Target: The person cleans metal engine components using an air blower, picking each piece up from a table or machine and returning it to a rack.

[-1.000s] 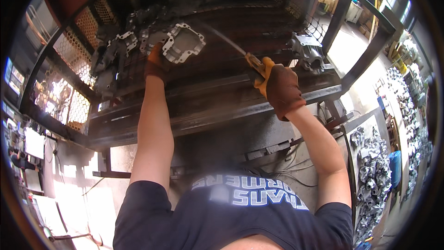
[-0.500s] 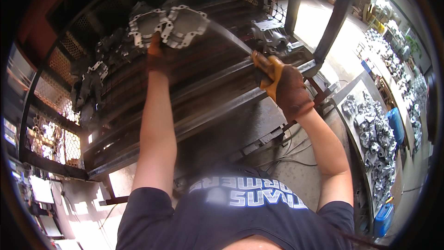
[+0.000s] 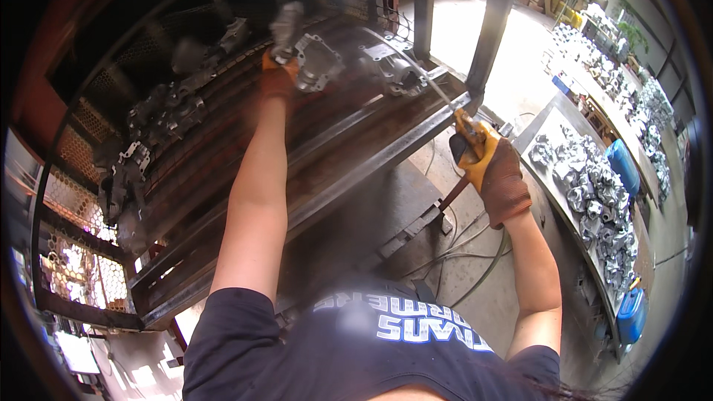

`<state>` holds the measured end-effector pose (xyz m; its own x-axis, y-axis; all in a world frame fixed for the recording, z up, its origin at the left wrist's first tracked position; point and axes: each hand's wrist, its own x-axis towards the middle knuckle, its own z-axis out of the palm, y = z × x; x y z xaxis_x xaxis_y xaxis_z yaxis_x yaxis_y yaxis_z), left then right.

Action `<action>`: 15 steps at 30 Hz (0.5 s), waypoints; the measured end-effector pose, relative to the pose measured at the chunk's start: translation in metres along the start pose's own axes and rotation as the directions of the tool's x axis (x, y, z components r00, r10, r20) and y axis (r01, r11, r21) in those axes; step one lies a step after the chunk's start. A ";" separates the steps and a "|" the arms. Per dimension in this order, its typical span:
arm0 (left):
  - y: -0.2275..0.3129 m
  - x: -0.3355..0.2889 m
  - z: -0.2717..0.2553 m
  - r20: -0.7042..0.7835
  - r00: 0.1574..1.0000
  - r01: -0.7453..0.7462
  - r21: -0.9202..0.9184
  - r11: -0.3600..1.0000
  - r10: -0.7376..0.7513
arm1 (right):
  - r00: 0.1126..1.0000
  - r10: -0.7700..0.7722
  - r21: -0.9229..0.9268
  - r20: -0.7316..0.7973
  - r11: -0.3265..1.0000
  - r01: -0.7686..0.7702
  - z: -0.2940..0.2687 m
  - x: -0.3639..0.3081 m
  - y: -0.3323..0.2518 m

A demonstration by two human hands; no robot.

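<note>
My left hand (image 3: 279, 78), in an orange-brown work glove, reaches into a dark slatted bay and is closed on a silver metal casting (image 3: 318, 64). A blurred upright metal piece (image 3: 287, 28) rises above its fingers; whether both are one part I cannot tell. In my right hand (image 3: 496, 174), gloved in yellow and brown, is a spray gun (image 3: 468, 128), held outside the bay's front rail. A thin pale streak runs from its tip up and left, past another casting (image 3: 397, 67) lying on the slats at the right.
Several castings (image 3: 167, 115) lie along the bay's left and back. A steel rail (image 3: 356, 178) crosses its front, and a post (image 3: 490, 37) stands at the right. Hoses (image 3: 475, 255) trail on the floor. Beyond them a table (image 3: 546, 122) carries heaped castings, with blue jugs (image 3: 631, 315) beside it.
My left hand has moved slightly right, and the casting has turned in it. My right hand has drawn back right and down with the spray gun. The wide spray now shows as a thin streak.
</note>
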<state>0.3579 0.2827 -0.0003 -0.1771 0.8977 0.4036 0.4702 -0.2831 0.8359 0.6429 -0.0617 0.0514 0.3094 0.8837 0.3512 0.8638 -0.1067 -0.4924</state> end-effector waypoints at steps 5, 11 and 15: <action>0.012 -0.014 -0.010 0.131 0.987 -0.121 0.219 0.968 0.094 | 0.997 -0.083 -0.049 0.004 0.995 0.083 -0.005 0.010 -0.025; -0.027 -0.007 -0.026 0.332 0.897 -0.428 0.498 0.754 0.291 | 0.994 -0.102 0.067 0.032 0.993 0.100 0.019 0.026 -0.019; -0.055 0.025 -0.006 0.258 0.966 -0.126 0.539 0.833 -0.021 | 0.991 -0.118 0.006 0.055 0.993 0.118 0.019 0.030 -0.037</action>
<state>0.3227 0.3190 -0.0334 0.0426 0.9601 0.2765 0.8802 -0.1670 0.4443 0.6125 -0.0228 0.0655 0.1829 0.9139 0.3623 0.8919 0.0008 -0.4523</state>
